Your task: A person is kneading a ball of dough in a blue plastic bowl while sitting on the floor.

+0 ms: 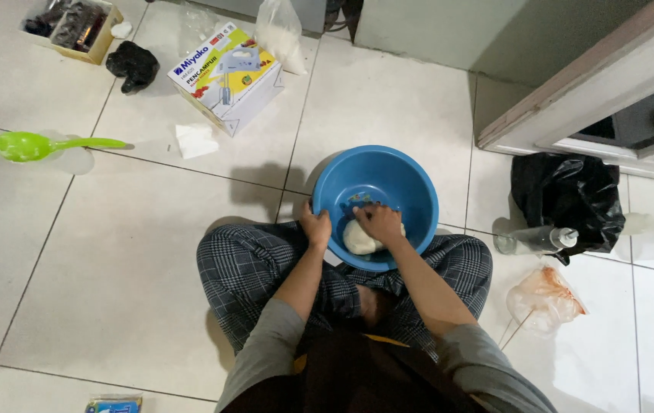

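White floor tiles [113,252] spread all round a person sitting cross-legged in checked trousers, seen from above. Between the knees stands a blue plastic bowl [411,191], and in it, towards the near wall, lies a pale lump of dough [357,239]. The right hand [379,222] rests palm-down on the dough, fingers curled loosely over its top and pressed into it; the forearm slants up from the lower right with the elbow bent. The left hand [315,227] is closed on the bowl's near-left rim, fingers over the edge, with its forearm running almost straight up from the lap. Well apart on the floor lie a green ladle [32,145] at the left, a cardboard box showing a hand mixer [227,73] beyond the bowl, a folded white tissue [195,140] just beside that box, and a black plastic bag [568,199] at the right with a clear bottle [533,241] lying against it
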